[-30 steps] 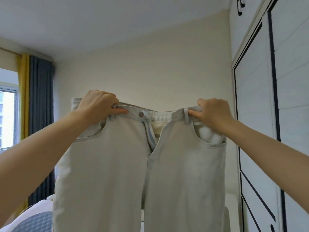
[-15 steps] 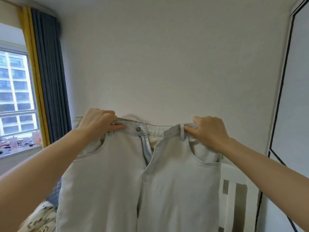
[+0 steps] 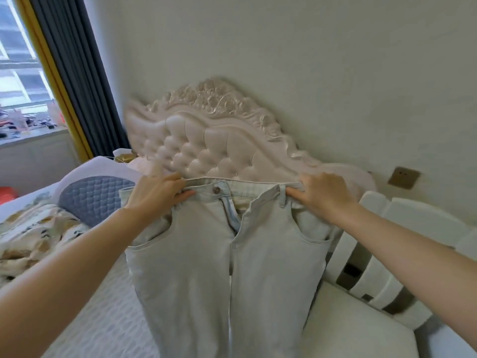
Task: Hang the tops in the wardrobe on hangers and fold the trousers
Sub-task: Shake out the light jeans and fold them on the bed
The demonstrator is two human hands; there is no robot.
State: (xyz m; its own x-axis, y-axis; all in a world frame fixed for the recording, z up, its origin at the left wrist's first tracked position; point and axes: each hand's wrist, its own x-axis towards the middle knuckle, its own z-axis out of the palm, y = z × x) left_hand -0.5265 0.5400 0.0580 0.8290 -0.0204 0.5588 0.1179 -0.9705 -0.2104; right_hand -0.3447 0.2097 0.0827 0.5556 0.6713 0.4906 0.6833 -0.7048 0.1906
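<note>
**Trousers** [image 3: 206, 267]: pale denim, held up in the air by the waistband [image 3: 258, 182], front toward me. The fly is open and the button [image 3: 216, 190] is undone. The waistband is stretched roughly level between the two hands. Both legs hang side by side, straight down from the fingers [image 3: 167, 180], and the hems are cut off by the bottom edge. The long axis therefore runs downward from the grip, square to the line between the hands.

**Left hand** [image 3: 154, 196]: pinches the waistband just left of the button, thumb on the front face and the other fingers curled over the top edge.

**Right hand** [image 3: 326, 195]: the same pinch, just beside the belt loop [image 3: 283, 196], with the thumb in front. The hands sit at about equal height and reach, and I judge neither to be nearer the cloth.

**Surroundings:**
- Below the fingers is the white quilted mattress [image 3: 98, 319]. I cannot tell whether the legs touch it.
- Beyond the fingers is the tufted headboard [image 3: 206, 146].
- Left of the left fingers is a blue-grey pillow [image 3: 95, 200].

**Judgement:** the fold has not begun. The next move likely calls for one hand to cross to the other, stacking leg on leg along that downward axis.
</note>
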